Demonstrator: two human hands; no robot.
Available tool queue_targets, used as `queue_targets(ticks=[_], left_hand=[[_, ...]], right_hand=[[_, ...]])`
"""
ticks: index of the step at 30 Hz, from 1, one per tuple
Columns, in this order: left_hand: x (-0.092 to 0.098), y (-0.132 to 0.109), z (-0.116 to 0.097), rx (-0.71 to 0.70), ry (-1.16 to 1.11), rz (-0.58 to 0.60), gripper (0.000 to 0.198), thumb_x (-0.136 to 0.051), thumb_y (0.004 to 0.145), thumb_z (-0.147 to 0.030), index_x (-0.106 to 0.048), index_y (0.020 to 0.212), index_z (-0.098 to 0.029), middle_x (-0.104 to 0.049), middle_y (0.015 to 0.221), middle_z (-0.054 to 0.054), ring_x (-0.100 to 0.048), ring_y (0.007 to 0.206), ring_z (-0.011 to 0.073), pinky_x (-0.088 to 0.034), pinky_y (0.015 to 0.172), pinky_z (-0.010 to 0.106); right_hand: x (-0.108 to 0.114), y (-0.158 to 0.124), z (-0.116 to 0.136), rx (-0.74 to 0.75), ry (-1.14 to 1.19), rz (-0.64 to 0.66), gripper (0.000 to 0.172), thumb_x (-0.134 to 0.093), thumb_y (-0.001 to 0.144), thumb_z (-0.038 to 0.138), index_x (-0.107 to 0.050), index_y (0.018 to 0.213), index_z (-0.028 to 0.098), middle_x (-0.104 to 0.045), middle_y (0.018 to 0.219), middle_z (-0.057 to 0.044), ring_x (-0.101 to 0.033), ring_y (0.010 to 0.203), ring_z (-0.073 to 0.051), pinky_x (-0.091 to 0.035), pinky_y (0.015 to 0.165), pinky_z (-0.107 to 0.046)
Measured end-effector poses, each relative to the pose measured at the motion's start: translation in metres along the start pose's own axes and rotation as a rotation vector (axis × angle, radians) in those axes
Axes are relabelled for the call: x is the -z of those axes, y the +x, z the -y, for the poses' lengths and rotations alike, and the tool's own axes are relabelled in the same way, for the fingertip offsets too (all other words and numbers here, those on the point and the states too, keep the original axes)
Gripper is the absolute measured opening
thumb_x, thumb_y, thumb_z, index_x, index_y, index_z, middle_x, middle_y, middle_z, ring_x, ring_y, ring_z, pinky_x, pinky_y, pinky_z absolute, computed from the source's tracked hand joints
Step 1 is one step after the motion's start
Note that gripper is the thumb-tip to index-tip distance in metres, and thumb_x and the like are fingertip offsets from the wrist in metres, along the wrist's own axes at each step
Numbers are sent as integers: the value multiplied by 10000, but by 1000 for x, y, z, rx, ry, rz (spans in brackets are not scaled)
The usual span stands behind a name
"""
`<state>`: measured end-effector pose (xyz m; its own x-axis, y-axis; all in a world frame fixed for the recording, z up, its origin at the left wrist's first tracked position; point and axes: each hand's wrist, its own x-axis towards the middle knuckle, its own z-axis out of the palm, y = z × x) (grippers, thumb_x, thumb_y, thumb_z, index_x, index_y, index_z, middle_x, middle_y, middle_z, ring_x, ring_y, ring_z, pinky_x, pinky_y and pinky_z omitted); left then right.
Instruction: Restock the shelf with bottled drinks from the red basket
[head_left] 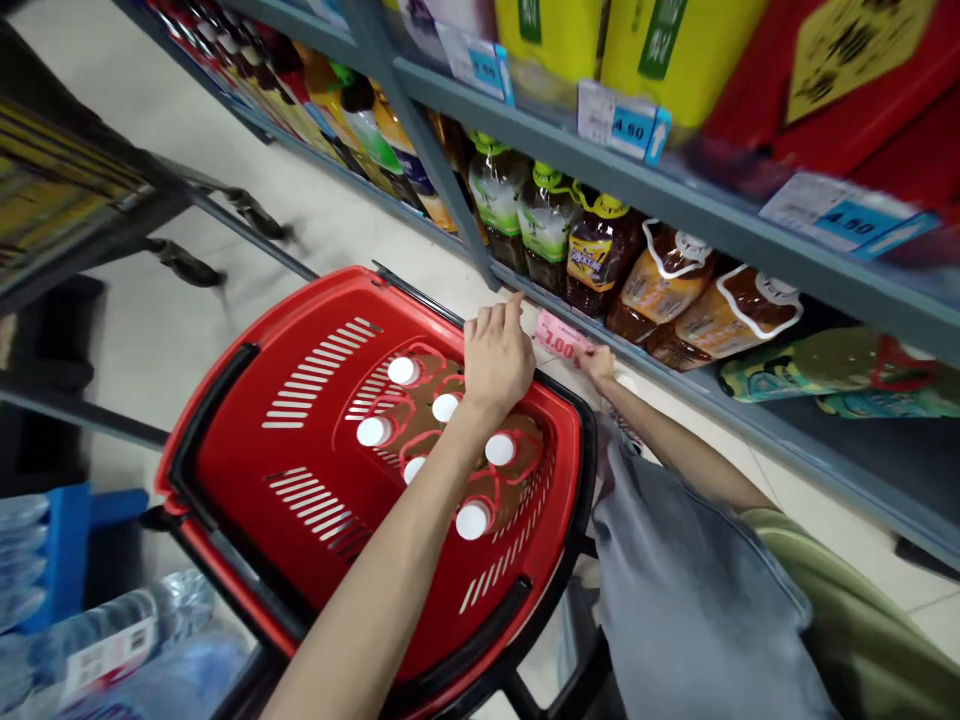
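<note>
My left hand (498, 358) reaches across a red shopping basket (247, 480), its fingers bent over the far black rim; their undersides are hidden. Inside the basket stand several bottles with white caps (472, 520) and pinkish-red carry loops, partly covered by my left forearm. Beyond the rim my right hand (598, 366) pinches the corner of a pink price tag (559, 335) with large red digits, beside the front edge of the bottom shelf. Large drink bottles (592, 255) with yellow, green and white handles line that shelf, close to both hands.
Grey shelving (622, 180) runs diagonally, with yellow and red cartons above. Green-labelled bottles (810, 365) lie on their sides at right. A wheeled cart (97, 190) stands left. Water bottles (112, 640) fill the lower left. A grey garment (675, 570) covers my legs.
</note>
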<state>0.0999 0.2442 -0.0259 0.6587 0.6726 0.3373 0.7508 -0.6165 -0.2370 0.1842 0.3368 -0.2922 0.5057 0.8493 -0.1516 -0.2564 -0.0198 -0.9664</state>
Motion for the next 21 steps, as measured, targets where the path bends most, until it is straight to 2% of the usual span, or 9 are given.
queue_targets(ticks=[4,9,16,21], left_hand=[[-3,-1,2,-12,-36,-27,524,-405,919,-145,-531,1425,-200,-703,1269,108,-569,1167,312,-404,1036,465],[-3,-2,2,0,-110,-32,485,-430,945,-179,-532,1417,-221,-709,1254,90,-560,1169,300,-381,1065,453],[-2,-3,2,30,-219,-17,487,-442,953,-196,-531,1432,-215,-703,1250,94,-534,1198,301,-348,1094,460],[-1,-4,1,53,-291,6,498,-455,951,-194,-521,1444,-218,-702,1254,86,-507,1233,299,-346,1094,452]], right_hand=[[-22,6,-22,-78,9,-64,419,-683,893,519,-721,672,165,-748,662,-88,-717,698,-222,-541,656,-283],[-22,17,-28,-63,33,-117,442,-689,879,551,-751,717,145,-784,763,-90,-710,713,-225,-527,638,-286],[-22,31,-25,-74,75,-156,544,-689,846,686,-747,721,160,-728,636,-60,-747,776,-247,-581,712,-289],[-25,39,-26,-82,99,-133,597,-641,847,733,-755,758,154,-720,628,-56,-754,755,-230,-599,735,-285]])
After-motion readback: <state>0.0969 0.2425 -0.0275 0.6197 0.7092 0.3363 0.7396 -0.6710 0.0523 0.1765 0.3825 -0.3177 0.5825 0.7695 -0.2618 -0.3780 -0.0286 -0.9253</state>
